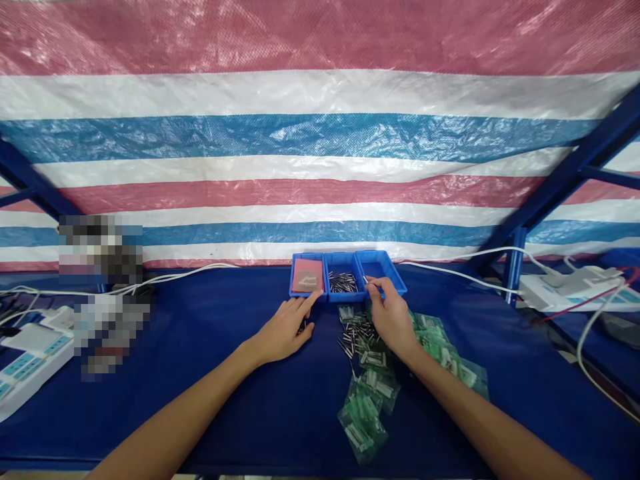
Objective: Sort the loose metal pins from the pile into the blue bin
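My left hand (pixel 285 329) is at the front edge of the left blue bin (pixel 291 277), its index finger stretched toward a pink sheet (pixel 301 272) with a small clear bag on it. Something dark lies under its palm. My right hand (pixel 390 310) pinches a small thin metal piece (pixel 367 279) at the front of the right blue bin (pixel 383 262). Between them, the middle bin (pixel 341 257) holds many dark metal pieces (pixel 343 283). More metal pieces (pixel 357 337) lie loose on the table below the bins, beside green-tinted bags (pixel 361 407).
More green bags (pixel 450 353) lie beside and beyond my right forearm. Power strips with white cables stand at the left (pixel 37 360) and right (pixel 540 293) of the blue table (pixel 225 413). A striped sheet (pixel 320 140) hangs behind, between blue metal posts (pixel 560 177).
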A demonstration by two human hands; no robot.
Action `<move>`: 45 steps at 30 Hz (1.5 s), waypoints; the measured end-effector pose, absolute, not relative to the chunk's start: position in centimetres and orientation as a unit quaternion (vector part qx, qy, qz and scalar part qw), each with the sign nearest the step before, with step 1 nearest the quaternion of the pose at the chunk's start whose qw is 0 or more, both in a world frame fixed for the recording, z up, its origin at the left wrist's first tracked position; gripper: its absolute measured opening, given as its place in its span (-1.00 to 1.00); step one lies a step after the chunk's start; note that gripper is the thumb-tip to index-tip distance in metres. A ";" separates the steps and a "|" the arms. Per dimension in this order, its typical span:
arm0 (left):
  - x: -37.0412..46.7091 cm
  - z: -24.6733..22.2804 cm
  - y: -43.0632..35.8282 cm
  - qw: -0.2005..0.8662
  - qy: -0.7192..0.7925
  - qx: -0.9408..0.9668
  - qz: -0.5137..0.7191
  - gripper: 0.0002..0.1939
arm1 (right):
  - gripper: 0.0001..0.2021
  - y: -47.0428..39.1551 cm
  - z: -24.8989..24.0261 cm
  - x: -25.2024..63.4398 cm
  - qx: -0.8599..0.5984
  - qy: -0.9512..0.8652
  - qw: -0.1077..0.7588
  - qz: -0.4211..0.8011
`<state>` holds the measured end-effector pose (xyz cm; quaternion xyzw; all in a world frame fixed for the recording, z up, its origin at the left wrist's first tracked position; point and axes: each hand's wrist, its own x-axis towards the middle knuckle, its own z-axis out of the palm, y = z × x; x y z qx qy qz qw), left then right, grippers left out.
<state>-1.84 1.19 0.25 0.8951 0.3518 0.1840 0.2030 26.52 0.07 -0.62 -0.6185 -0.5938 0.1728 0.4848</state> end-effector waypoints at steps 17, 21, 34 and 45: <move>-1.8 0.8 1.0 0.183 0.336 0.908 0.168 -0.45 | -0.67 -0.6 -0.2 25.9 -0.581 -0.605 0.525 0.142; -1.9 0.7 1.0 0.192 0.335 0.906 0.175 -0.64 | -0.64 -1.0 -0.1 25.3 -0.565 -0.600 0.536 0.182; -1.7 0.8 1.1 0.189 0.337 0.907 0.170 -0.91 | -0.73 -1.2 -0.2 24.6 -0.503 -0.573 0.559 0.327; -1.8 0.5 1.3 0.203 0.333 0.904 0.174 -0.87 | -0.61 -1.4 0.9 24.0 -0.445 -0.510 0.543 0.497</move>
